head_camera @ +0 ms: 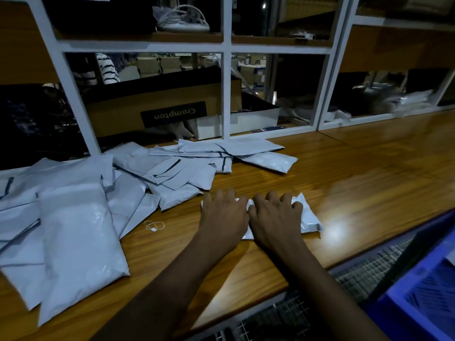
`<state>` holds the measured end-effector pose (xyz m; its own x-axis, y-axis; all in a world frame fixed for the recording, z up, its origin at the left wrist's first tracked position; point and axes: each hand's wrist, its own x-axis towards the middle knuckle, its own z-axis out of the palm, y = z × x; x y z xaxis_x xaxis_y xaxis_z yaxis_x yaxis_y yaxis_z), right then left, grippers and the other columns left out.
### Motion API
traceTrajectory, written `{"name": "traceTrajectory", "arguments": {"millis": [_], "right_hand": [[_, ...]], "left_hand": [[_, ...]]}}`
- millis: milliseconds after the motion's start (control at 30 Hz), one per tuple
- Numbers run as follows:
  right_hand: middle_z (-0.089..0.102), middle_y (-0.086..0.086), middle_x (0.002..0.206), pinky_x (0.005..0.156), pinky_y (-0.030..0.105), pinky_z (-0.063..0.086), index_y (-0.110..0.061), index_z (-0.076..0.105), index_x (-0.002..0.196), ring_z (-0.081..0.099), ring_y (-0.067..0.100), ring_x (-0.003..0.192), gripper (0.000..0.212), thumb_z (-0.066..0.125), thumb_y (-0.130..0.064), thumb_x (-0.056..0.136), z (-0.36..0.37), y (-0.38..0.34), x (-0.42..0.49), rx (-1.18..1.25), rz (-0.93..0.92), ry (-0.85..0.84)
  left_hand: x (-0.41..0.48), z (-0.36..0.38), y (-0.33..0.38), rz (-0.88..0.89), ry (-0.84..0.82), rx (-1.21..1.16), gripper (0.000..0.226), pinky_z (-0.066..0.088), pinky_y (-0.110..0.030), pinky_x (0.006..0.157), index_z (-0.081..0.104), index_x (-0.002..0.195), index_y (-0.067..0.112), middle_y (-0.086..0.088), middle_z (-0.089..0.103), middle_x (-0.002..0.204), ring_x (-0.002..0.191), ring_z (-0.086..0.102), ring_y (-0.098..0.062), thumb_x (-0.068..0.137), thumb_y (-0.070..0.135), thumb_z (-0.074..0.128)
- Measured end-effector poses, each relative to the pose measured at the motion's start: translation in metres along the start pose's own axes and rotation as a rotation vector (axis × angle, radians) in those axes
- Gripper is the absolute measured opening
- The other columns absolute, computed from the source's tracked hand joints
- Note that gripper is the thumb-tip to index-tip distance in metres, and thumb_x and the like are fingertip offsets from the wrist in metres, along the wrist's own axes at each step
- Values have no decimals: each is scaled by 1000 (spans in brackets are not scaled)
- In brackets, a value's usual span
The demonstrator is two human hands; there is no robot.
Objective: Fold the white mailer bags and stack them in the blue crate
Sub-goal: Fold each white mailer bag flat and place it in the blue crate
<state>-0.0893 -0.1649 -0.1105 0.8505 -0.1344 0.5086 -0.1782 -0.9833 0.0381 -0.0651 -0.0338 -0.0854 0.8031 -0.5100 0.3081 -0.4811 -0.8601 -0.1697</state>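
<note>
A blue crate (423,299) sits at the lower right edge of the frame, below the wooden surface (357,193). At centre, the left hand (222,217) and right hand (275,219) lie side by side, fingers curled down onto one white mailer bag (309,215) lying flat on the surface. Left of them spreads a heap of mailer bags (81,230). Behind, a white shelf (226,94) holds a cardboard box (147,102).

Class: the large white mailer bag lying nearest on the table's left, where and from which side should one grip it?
Probably pinch the large mailer bag along its right long edge, coming from the right: that edge lies free over bare table, while its left rests on other bags.
</note>
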Motion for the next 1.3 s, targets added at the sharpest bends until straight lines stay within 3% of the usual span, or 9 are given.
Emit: {"name": "traceTrajectory", "arguments": {"millis": [100, 167, 300, 367, 500, 700, 967, 1167, 1300], "right_hand": [[66, 7, 94, 72, 42, 34, -23, 69, 95, 56, 34, 86, 54, 20, -44, 87, -9, 11, 6, -23, -96, -134], [66, 4, 113, 88, 46, 37, -28, 66, 111, 54, 34, 106, 72, 5, -52, 80, -19, 20, 13, 9, -98, -254], [51, 1, 145, 109, 56, 23, -36, 48, 140, 39, 37, 133, 89, -7, -61, 75, -15, 31, 13, 2, -141, -385], [49, 9, 148, 108, 62, 23, -32, 49, 140, 42, 45, 130, 77, 0, -56, 85, -8, 29, 4, -71, -167, -405], [66, 26, 118, 93, 67, 34, -17, 70, 118, 59, 55, 104, 53, 33, -45, 92, -8, 15, -13, -19, -68, -331], [52, 2, 144, 102, 52, 37, -30, 46, 141, 47, 35, 125, 81, -5, -54, 82, -10, 35, 4, 67, -136, -330], [26, -2, 163, 112, 62, 21, -36, 33, 151, 23, 33, 147, 91, -10, -64, 76, -8, 45, 1, 92, -191, -419], [24, 0, 164, 114, 66, 11, -36, 25, 154, 17, 38, 149, 94, -11, -63, 72, -16, 40, 7, 149, -109, -449], [24, 5, 164, 113, 67, 14, -26, 34, 151, 21, 39, 148, 97, -17, -53, 73, -4, 39, 5, 64, -211, -424]], "left_hand": [[-2, 11, -5, 39, -106, -29, 77, 35, -49, 101, 31, 152, 27, -12, 44, 148, 126, 45, -33, 89, 51, -6], [-1, 13, -9, 55, -189, -52, 74, 32, -51, 107, 15, 156, 28, -12, 28, 158, 137, 34, -33, 91, 55, -6], [4, 12, -17, 176, -238, -108, 70, 22, -56, 115, 0, 157, 34, -10, 11, 164, 146, 18, -33, 92, 60, -4], [7, 13, -24, 218, -223, -144, 68, 20, -54, 116, 2, 156, 38, -7, 15, 163, 146, 19, -29, 93, 63, 0], [10, 11, -26, 180, -171, -63, 81, 12, -56, 117, 19, 154, 38, -4, 28, 158, 143, 27, -25, 81, 62, -8], [6, 12, 0, 147, -130, -41, 83, 16, -57, 115, 22, 155, 27, -8, 33, 156, 140, 31, -31, 84, 52, -14], [16, 15, -12, 258, -175, -242, 87, 15, -47, 119, 18, 156, 28, 3, 22, 163, 147, 21, -17, 81, 63, -5], [9, 10, 5, 97, -126, -102, 85, 14, -53, 116, 23, 155, 27, 0, 32, 158, 142, 30, -24, 82, 51, -14], [7, 12, 18, 55, -123, -114, 92, 7, -55, 118, 19, 156, 21, -8, 23, 162, 149, 18, -31, 78, 47, -21]]}}
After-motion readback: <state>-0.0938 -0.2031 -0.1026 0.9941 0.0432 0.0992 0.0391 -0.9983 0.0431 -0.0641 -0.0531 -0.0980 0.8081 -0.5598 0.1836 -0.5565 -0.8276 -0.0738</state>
